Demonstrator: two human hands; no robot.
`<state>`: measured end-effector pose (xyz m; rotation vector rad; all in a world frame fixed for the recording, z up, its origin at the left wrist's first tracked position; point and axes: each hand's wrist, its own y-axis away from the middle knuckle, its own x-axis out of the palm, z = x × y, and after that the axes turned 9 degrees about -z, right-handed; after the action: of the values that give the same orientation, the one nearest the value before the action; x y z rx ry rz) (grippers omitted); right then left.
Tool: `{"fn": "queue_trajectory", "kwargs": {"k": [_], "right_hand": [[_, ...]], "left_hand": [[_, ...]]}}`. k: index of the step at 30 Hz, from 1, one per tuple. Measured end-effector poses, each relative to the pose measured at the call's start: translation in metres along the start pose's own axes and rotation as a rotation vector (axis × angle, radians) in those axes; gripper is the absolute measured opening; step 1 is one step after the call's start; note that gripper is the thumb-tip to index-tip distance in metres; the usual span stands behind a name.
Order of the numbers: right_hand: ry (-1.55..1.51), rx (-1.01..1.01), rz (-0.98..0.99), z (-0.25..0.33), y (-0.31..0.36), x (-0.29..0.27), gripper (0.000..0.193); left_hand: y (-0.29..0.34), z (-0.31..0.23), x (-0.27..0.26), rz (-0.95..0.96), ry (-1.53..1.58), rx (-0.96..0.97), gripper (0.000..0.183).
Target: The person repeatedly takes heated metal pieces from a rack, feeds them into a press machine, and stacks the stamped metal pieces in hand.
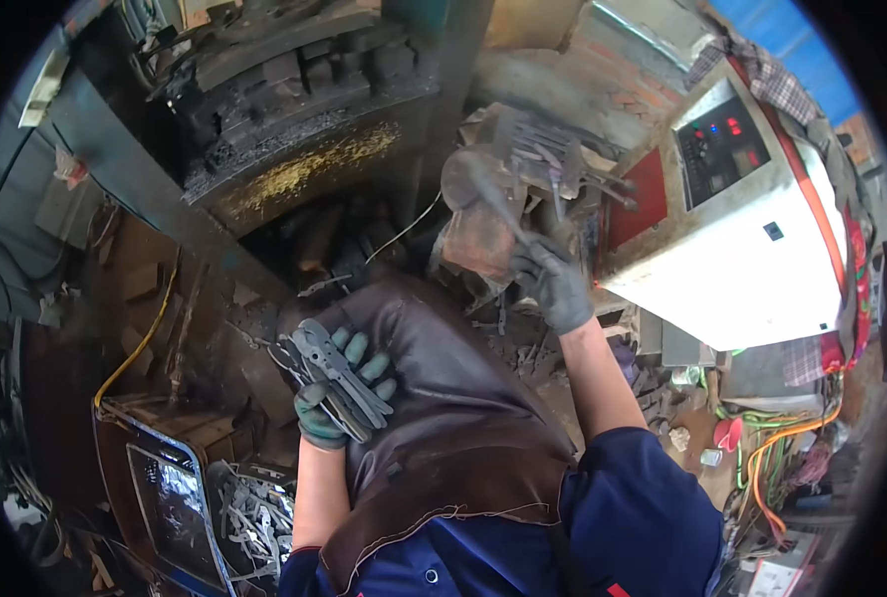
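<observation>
Your left hand (322,425) clasps several flat, grey metal plier parts (338,371); your right hand (557,287) grips a blurred bar (495,199).

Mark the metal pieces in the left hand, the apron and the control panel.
Metal pieces (340,376): head view, middle of the bundle.
Apron (451,398): head view, dark leather over the lap.
Control panel (722,152): head view, middle of its black face.

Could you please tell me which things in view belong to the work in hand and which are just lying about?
Likely in use:
grey metal pieces in left hand
blurred long piece in right hand

Apparently just lying about:
red round object
plaid cloth on cabinet
</observation>
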<state>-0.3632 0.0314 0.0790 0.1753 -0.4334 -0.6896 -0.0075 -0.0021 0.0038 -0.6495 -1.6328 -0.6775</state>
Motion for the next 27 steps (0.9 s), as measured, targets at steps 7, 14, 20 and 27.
{"fn": "queue_trajectory", "kwargs": {"k": [7, 14, 20, 27], "right_hand": [[-0.329, -0.036, -0.236, -0.053, -0.05, -0.054, 0.029], [-0.352, 0.002, -0.331, -0.041, -0.108, -0.022, 0.029], [-0.264, 0.093, -0.276, -0.055, -0.113, -0.007, 0.024], [0.129, -0.084, 0.243, 0.014, -0.096, 0.194, 0.031]], "left_hand": [[-0.005, 0.006, 0.0, 0.003, -0.033, -0.015, 0.083], [-0.003, 0.005, 0.007, -0.103, 0.001, -0.008, 0.085], [0.0, 0.0, 0.002, -0.08, 0.026, 0.015, 0.085], [-0.01, 0.001, 0.001, 0.042, 0.069, -0.044, 0.082]]}}
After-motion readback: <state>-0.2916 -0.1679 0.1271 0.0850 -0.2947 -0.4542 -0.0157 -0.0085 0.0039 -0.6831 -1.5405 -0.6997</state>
